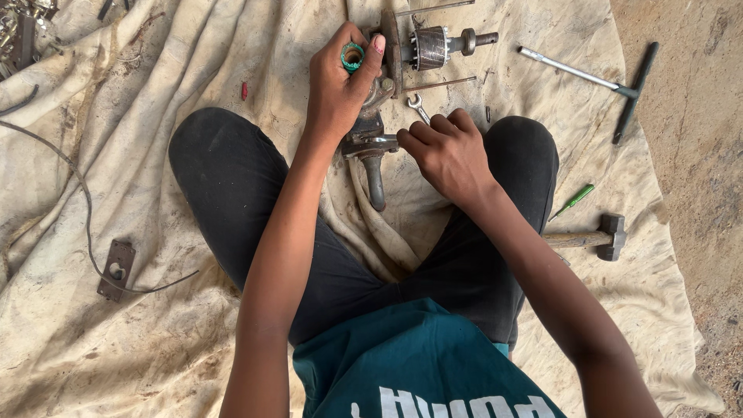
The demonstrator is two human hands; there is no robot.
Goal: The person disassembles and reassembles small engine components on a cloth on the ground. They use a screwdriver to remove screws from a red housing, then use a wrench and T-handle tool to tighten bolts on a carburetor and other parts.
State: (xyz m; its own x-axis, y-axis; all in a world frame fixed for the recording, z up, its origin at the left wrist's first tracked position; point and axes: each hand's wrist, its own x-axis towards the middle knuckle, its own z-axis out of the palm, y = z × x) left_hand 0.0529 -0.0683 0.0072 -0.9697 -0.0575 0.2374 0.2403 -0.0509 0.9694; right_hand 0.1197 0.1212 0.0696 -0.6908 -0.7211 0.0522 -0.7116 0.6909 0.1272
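The person sits cross-legged on a stained canvas sheet (116,364) spread over bare ground, working at a starter-motor assembly laid between the knees, in the middle of the sheet toward its far edge. The right hand (449,151) is curled nearly shut, fingertips pressed to the grimy metal housing (370,143) where a small spanner (418,107) lies just beside it; whether it pinches a part there I cannot tell. The left hand (340,81) is closed around the upper end of the housing, thumb and fingers pinching a small green ring (353,56). Just past it the armature (433,48) lies on its side, out of the casing, with two long through-bolts (437,83) loose alongside it. Judging by that, the motor is already well stripped down, and the housing end is the piece now in hand. Near the right edge of the sheet lie a hammer (596,236), a green screwdriver (573,201) and, farther off, a T-handle wrench (611,85); near the left edge a small metal plate (116,269) on a wire
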